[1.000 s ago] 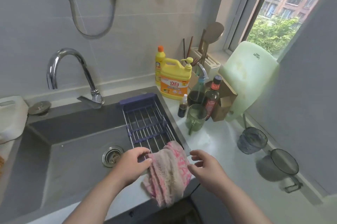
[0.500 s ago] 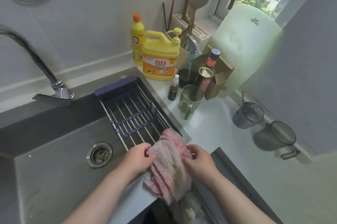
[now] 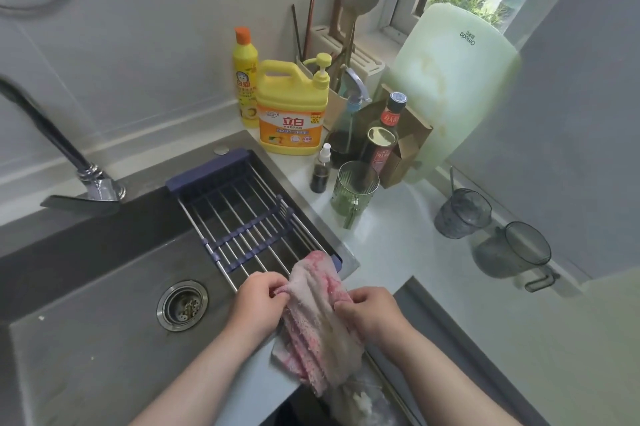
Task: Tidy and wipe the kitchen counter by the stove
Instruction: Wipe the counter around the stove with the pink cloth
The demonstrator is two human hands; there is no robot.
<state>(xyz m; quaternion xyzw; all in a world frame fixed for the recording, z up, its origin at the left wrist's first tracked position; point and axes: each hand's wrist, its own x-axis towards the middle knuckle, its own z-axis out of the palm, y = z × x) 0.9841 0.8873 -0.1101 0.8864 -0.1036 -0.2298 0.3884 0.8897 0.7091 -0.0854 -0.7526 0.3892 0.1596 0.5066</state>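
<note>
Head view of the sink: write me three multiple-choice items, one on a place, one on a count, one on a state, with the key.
1. Where is the pink cloth?
A. Over the sink's front edge, by the rack
B. In the drain
C. On the windowsill

2. How many yellow bottles stand at the wall?
A. One
B. Two
C. Four

3. What are the hands doing?
A. Both grip the cloth
B. Only one grips it
C. Both hold nothing

Key:
1 A, it drapes over the front rim.
2 B, a slim bottle stands beside a pump jug.
3 A, the left hand and right hand each pinch a side.
</note>
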